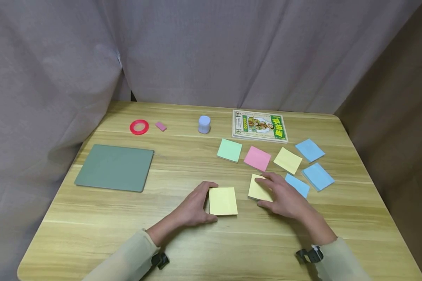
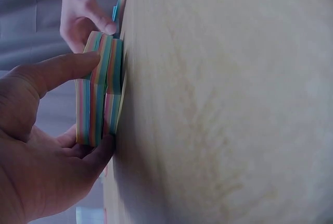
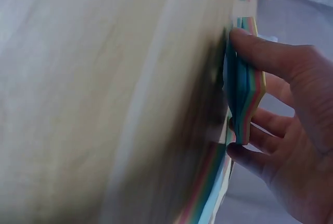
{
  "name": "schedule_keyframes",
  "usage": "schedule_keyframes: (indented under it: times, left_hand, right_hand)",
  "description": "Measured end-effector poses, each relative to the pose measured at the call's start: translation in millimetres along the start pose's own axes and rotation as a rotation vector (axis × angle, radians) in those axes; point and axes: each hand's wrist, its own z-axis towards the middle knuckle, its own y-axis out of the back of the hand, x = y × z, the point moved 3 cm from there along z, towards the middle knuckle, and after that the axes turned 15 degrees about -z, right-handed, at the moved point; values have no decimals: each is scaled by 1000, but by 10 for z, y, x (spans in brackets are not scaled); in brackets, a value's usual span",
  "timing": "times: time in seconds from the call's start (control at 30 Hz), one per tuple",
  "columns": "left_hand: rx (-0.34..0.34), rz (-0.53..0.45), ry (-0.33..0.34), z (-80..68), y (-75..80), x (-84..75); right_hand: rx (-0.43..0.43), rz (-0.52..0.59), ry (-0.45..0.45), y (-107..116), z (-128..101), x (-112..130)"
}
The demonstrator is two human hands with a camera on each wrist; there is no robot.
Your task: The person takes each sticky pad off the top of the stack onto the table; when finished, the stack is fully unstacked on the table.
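Near the middle of the light wooden table (image 1: 190, 249), we saw the left hand (image 1: 196, 207) at a thick, square, yellow-topped stack of paper notes (image 1: 223, 201). Its thumb and fingers were curved and gripped two opposite sides of this stack, whose striped, many-coloured layers, in the left wrist view, were not exactly aligned. To the right of it and near, the right hand (image 1: 286, 197) gripped a square yellow-topped pad (image 1: 257, 188) between thumb and fingers; whether this pad touched the surface, we could not tell.

Beyond the hands, toward the far edge, we saw a pale green square pad (image 1: 229, 150), a pink square pad (image 1: 257, 158) and a pale yellow square pad (image 1: 287, 160). Toward the right edge were three blue square pads (image 1: 318, 176), one partly hidden by the right hand.

Along the far edge, starting near the far left corner, we noticed a red tape ring (image 1: 131, 128), a small pink block (image 1: 160, 126), a pale purple rounded container (image 1: 204, 124) and a rectangular printed book (image 1: 259, 125). By the left edge lay a flat grey-green rectangular object (image 1: 115, 168).
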Motion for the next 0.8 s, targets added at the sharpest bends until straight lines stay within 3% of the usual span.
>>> schedule_keyframes:
  times: [0.57, 0.8]
  left_hand:
    - [0, -10, 6, -9, 1, -1]
    - [1, -10, 1, -12, 4, -11]
  right_hand:
    - [35, -12, 8, -44, 21, -118]
    - [-9, -22, 21, 56, 25, 10]
